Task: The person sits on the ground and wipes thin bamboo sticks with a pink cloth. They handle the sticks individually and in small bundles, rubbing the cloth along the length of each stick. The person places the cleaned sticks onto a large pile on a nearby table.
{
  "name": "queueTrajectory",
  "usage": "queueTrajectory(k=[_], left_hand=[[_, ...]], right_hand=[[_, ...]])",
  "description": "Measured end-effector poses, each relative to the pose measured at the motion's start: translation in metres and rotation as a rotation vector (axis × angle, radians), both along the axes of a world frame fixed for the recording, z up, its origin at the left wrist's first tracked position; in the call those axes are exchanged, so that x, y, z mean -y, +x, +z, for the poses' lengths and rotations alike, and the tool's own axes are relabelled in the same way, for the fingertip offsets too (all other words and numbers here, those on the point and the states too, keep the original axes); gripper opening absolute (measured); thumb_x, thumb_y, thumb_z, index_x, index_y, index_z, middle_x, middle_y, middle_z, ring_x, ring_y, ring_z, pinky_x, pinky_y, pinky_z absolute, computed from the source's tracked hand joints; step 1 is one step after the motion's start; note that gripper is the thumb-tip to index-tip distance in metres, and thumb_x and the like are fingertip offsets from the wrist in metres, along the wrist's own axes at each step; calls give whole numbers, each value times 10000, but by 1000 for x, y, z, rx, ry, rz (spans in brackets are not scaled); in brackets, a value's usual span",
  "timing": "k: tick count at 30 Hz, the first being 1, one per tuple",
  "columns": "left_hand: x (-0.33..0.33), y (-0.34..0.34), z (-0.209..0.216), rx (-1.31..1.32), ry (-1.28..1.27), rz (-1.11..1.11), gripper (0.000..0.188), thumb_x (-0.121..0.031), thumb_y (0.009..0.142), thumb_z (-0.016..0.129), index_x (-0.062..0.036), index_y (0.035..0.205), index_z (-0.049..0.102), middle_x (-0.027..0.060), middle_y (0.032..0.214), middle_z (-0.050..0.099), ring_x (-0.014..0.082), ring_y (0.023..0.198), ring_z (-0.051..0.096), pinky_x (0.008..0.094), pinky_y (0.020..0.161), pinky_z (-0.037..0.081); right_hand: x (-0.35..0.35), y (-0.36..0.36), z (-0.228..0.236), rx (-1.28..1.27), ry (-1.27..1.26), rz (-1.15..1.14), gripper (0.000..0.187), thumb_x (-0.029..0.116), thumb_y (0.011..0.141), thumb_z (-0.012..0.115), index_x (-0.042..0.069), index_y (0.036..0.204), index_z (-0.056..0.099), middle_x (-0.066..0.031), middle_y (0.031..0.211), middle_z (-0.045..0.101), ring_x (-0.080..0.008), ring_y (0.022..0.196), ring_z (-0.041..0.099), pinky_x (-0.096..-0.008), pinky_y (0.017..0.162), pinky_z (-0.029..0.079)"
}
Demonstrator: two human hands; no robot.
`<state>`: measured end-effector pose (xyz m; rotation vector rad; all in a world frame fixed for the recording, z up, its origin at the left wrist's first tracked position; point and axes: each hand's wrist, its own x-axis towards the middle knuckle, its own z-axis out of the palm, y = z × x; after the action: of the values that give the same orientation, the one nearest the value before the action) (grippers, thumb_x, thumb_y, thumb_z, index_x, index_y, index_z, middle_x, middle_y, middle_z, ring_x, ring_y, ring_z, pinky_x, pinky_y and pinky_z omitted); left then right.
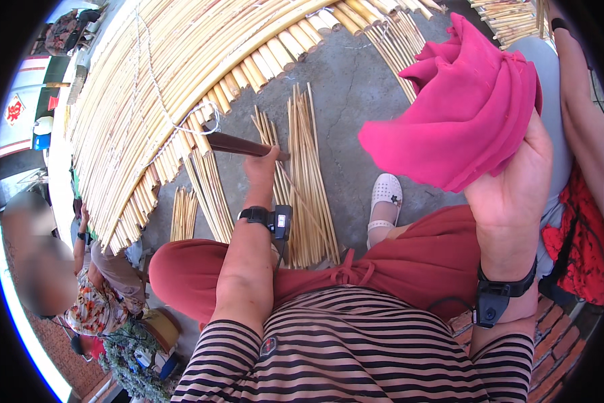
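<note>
My right hand [513, 178] is raised at the right, closed on a bright pink cloth [450, 114] that hangs in folds and spreads to the left above the hand. My left hand [262, 164] is wrapped round the end of a dark brown bar [235, 144], which runs under the edge of a large mat of pale reeds [181, 74]. White cord [155, 87] lies in loops over the mat and along its edge. Close to my left hand, loose bundles of thin reeds [309, 181] rest on the grey ground.
At the left sits another person in a flowered shirt [104, 302], beside the mat. A second person's arm [577, 94] and light blue trouser leg [544, 67] are close at my right. More reeds [510, 23] lie at the far right. A potted plant [131, 363] stands at lower left.
</note>
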<state>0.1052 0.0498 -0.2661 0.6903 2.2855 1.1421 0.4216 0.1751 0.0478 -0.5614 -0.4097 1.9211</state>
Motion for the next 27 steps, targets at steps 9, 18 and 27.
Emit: queueTrajectory(k=[9, 18, 27], left_hand=[[16, -8, -22, -80, -15, -8, 218, -233, 721, 794, -38, 791, 722, 92, 764, 716, 204, 739, 692, 327, 717, 524], [25, -16, -21, 50, -26, 9, 172, -129, 746, 788, -20, 838, 693, 48, 777, 671, 135, 743, 625, 288, 717, 491], [80, -61, -83, 85, -112, 89, 474, -89, 761, 675, -14, 1215, 558, 136, 1072, 653, 270, 1010, 628, 369, 879, 489]], right_hand=[[-2, 0, 0, -5, 6, 28, 274, 178, 1000, 452, 2, 1159, 591, -64, 1118, 651, -167, 1019, 618, -326, 932, 477], [-15, -15, -2, -1, 40, 61, 263, 160, 987, 467, 6, 1159, 591, -68, 1106, 658, -169, 1011, 624, -332, 931, 479], [-19, -58, -2, 377, -157, -328, 408, 229, 1019, 389, 10, 1358, 445, -132, 1360, 521, -271, 1250, 505, -455, 1083, 376]])
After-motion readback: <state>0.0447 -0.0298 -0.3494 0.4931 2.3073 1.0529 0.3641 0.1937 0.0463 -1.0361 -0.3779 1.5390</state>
